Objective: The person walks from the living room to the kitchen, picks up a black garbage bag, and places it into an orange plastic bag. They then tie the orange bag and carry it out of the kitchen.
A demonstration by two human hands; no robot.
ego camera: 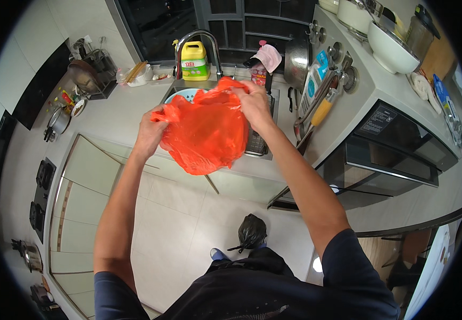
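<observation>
A thin red plastic bag (pixel 205 132) hangs spread between my two hands in front of the kitchen sink (pixel 171 91). My left hand (pixel 150 130) grips its left upper edge, and my right hand (pixel 255 103) pinches the upper right corner. The bag hides much of the sink and of a pale blue colander (pixel 183 95) in it. Whether anything lies inside the bag, I cannot tell. Above the sink arches a chrome faucet (pixel 198 33).
A tied black plastic bag (pixel 252 231) sits on the floor by my feet. Behind the sink stands a yellow detergent jug (pixel 194 60). Ladles and a yellow-handled tool (pixel 322 110) hang at the right, beside a built-in oven (pixel 379 164). A wok (pixel 297 62) leans near the window.
</observation>
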